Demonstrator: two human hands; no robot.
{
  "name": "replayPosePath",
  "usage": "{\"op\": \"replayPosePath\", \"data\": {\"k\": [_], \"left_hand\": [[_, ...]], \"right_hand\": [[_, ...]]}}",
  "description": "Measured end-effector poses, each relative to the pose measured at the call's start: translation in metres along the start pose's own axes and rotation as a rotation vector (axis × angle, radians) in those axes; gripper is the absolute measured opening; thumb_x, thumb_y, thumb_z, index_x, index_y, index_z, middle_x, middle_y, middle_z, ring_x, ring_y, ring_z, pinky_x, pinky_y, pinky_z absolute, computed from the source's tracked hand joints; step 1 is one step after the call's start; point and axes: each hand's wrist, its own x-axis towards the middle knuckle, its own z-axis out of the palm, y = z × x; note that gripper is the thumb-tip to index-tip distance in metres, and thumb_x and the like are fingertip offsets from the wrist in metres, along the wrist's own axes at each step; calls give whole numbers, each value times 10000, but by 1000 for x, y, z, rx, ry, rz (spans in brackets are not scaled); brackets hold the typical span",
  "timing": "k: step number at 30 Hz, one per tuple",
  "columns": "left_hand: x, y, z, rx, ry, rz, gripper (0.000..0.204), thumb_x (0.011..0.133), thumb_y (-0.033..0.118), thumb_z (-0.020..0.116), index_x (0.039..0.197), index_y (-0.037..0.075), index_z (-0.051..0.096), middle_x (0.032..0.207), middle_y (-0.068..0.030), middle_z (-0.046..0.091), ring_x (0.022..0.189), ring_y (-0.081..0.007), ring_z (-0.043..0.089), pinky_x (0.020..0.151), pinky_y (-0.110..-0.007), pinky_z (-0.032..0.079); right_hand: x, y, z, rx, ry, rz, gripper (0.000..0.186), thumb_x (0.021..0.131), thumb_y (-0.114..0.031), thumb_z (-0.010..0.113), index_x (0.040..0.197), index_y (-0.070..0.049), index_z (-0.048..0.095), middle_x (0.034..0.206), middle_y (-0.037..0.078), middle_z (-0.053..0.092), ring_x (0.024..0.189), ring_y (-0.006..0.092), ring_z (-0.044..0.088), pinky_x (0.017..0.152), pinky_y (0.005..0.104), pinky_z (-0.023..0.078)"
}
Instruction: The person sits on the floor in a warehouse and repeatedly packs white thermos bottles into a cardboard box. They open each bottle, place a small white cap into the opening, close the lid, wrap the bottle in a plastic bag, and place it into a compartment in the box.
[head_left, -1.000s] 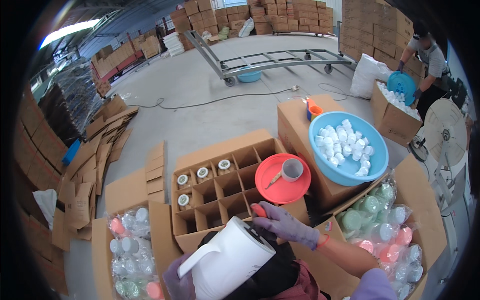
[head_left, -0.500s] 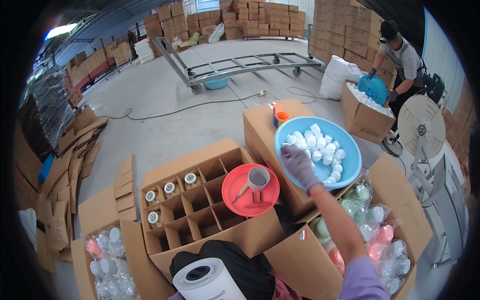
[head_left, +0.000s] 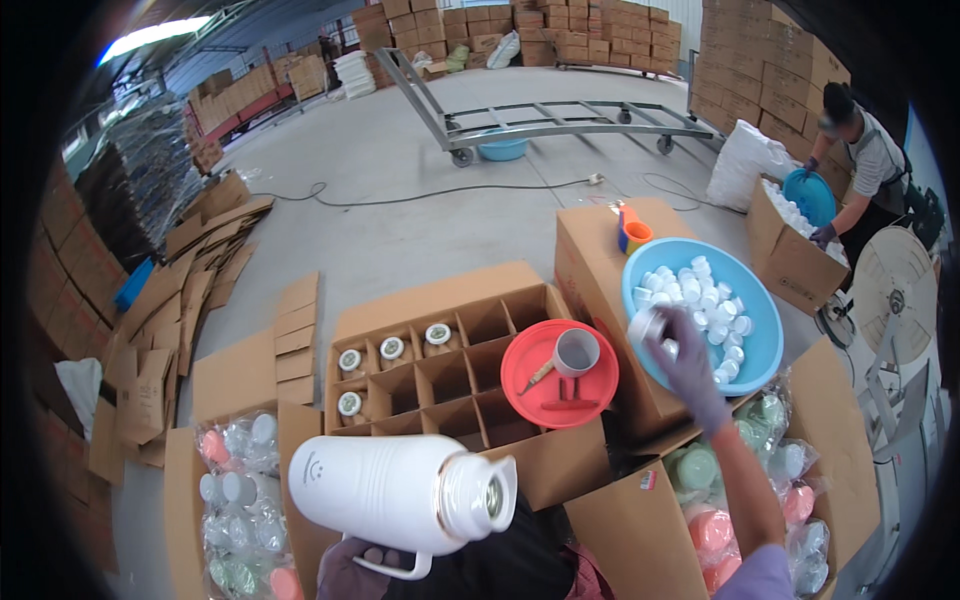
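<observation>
My left hand (head_left: 352,572), in a purple glove, grips the handle of a white thermos flask (head_left: 395,490) lying sideways at the bottom, its open mouth pointing right. My right hand (head_left: 685,360), also gloved, is at the near edge of the blue basin (head_left: 760,345) full of white caps and holds one white cap (head_left: 645,325). Between the two stands a cardboard box with dividers (head_left: 440,375); several cells hold upright flasks.
A red lid (head_left: 555,385) with a grey cup and a small tool rests on the box's right corner. Bags of coloured parts lie in open cartons at lower left (head_left: 235,500) and lower right (head_left: 760,480). Another person (head_left: 860,160) works at a carton far right. A metal trolley (head_left: 540,115) stands behind.
My right hand has drawn back from the middle of the blue basin to its near edge with a cap. The white flask has turned sideways and come further up into view.
</observation>
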Motion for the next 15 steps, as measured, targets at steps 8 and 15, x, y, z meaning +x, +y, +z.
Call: {"op": "replayPosePath", "data": {"k": [8,15], "left_hand": [[12,42,47,-1000,-112,-279,274,972,1,454,1217,-52,564,1107,-190,676,942,-273,697,924,-406,593],[8,26,67,-823,121,2,303,962,35,547,1256,-39,550,1095,-183,690,900,-258,716,891,-417,617]], "right_hand": [[-104,-134,87,-79,-167,-195,503,970,-252,528,1405,-2,498,984,172,644,873,366,639,806,422,512],[-92,-105,133,472,-176,194,509,1011,-322,506,1417,-17,471,959,203,627,870,397,639,834,396,518]]}}
